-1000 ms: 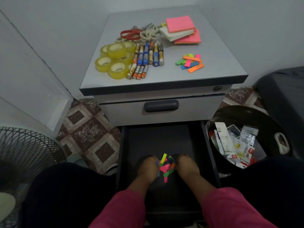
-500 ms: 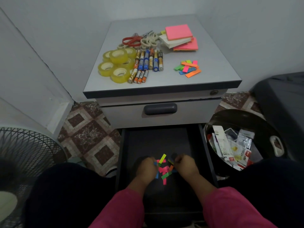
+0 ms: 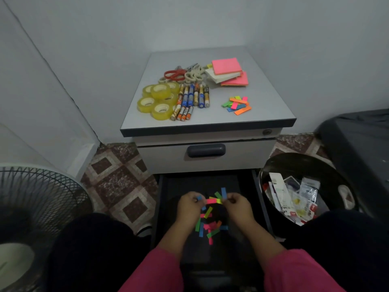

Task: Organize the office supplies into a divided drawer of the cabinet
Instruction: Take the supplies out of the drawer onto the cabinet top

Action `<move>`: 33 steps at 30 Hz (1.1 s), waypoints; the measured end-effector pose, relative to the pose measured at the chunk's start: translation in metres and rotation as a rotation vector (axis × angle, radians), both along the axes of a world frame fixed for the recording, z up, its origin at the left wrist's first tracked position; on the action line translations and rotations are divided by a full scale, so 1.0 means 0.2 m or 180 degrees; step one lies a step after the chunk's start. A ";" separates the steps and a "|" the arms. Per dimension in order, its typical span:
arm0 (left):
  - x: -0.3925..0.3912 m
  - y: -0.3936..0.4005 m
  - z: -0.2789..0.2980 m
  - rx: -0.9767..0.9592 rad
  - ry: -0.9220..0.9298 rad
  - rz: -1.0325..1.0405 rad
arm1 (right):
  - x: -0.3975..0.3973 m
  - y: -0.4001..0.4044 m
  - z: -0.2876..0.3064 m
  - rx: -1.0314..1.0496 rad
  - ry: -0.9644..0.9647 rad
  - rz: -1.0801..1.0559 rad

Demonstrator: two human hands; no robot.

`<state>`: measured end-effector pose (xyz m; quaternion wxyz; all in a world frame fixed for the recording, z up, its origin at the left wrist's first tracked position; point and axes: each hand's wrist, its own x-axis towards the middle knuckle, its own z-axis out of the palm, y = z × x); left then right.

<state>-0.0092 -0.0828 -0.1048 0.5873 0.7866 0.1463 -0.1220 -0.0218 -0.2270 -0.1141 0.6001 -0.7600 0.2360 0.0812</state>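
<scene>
Both hands, left hand (image 3: pixel 190 204) and right hand (image 3: pixel 236 204), apparently pinch colored tabs (image 3: pixel 214 200) over the open drawer (image 3: pixel 245 186).

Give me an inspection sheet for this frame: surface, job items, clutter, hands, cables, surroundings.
Surface: grey cabinet top; open dark drawer below.
Job items: tape rolls, batteries, scissors, sticky note pads and a few colour tabs on top; loose tabs lie in the drawer.
Clutter: bin holding wrappers.
Hands: left hand and right hand over the drawer, each pinching tabs.
Cables: nothing seen.
Surroundings: fan at left, tiled floor, grey walls, dark object at right.
</scene>
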 end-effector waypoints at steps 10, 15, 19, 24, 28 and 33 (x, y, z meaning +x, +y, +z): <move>0.09 -0.09 0.61 -0.0730 -0.1225 0.0268 | 0.05 0.00 0.54 -0.0492 -0.1878 -0.0628; 0.25 -0.20 0.89 -0.0662 -0.1912 0.0407 | 0.20 -0.07 0.84 -0.1162 -0.2676 -0.0928; 0.45 -0.30 1.00 -0.0370 -0.2076 0.0352 | 0.42 -0.15 0.99 -0.1514 -0.2471 -0.0775; 0.59 -0.39 1.02 0.0285 -0.2162 0.0194 | 0.65 -0.21 1.03 -0.1823 -0.2153 -0.0293; 0.61 -0.41 1.01 0.0581 -0.2232 0.0067 | 0.69 -0.23 1.03 -0.1894 -0.1966 -0.0086; 0.61 -0.38 1.00 0.0470 -0.2173 -0.0084 | 0.64 -0.25 1.04 -0.1529 -0.2090 -0.0144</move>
